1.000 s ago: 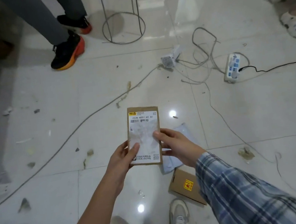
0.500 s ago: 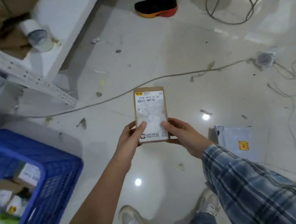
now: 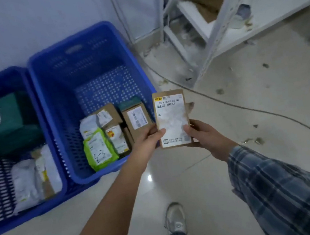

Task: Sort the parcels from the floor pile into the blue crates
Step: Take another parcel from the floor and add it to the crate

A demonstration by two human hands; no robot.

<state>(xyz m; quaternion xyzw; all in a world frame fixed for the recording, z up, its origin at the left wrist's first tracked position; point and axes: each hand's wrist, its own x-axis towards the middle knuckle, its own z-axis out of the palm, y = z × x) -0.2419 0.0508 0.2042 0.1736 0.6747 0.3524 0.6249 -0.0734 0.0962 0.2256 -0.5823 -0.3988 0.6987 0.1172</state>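
Parcel [image 3: 171,118], upright, pinched by both the left hand [image 3: 147,140] and right hand [image 3: 205,136], hangs just right of the nearer crate's [image 3: 89,47] right rim.

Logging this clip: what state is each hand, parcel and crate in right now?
Brown parcel: held upright, label up, beside the crate.
Left hand: grip on its lower left edge.
Right hand: grip on its lower right edge.
Near crate: partly filled with parcels.
Far-left crate: holds parcels too.

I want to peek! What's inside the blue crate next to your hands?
The blue crate holds a green pouch, white bags and brown boxes. Anything beneath them is covered.
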